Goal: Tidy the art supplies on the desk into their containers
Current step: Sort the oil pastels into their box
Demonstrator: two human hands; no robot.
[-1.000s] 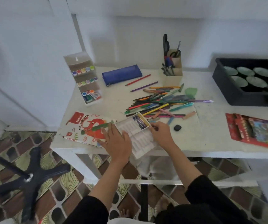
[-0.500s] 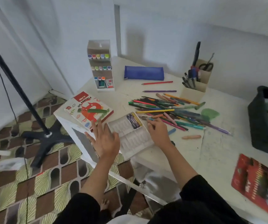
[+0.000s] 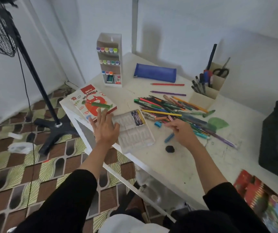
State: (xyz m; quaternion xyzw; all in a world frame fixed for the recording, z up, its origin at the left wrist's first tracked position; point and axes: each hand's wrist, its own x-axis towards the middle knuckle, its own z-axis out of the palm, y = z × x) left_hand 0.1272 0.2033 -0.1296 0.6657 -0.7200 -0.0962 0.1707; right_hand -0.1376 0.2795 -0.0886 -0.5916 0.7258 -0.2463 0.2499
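Judging by how things lie, the tidy-up is in its early part. The tray (image 3: pixel 134 137) sits at the counter's (image 3: pixel 185 167) near edge and holds only a few pastels (image 3: pixel 137 117) in its slots toward 1 o'clock; the other slots look bare. The left hand (image 3: pixel 105 130) is at the tray's 9 o'clock side, flat with fingers spread and holding nothing, its fingertips over the near corner of the box (image 3: pixel 91 101); I cannot tell whether it touches either. The right hand (image 3: pixel 182 132) is at the tray's 3 o'clock, fingers curled, pinching what looks like a pink pastel (image 3: pixel 170 118) at the near edge of the pile (image 3: pixel 166 106).

Much is left, as I read it. A green pastel (image 3: pixel 100 105) lies on top of the box, a blue pastel (image 3: pixel 169 137) and a blue stub (image 3: pixel 158 123) lie loose between tray and right hand, and a black lump (image 3: pixel 169 148) sits at the tray's 4 o'clock. The pile of pencils and pens is unsorted, with a red pencil (image 3: pixel 167 84) and a purple pencil (image 3: pixel 167 93) apart at its 12 o'clock. Beyond them the case (image 3: pixel 155 74) lies flat, seemingly closed. The holder (image 3: pixel 203 96) at the pile's 2 o'clock has some pens and scissors in it, and the marker stand (image 3: pixel 109 59) at 10 o'clock shows gaps in its bottom row
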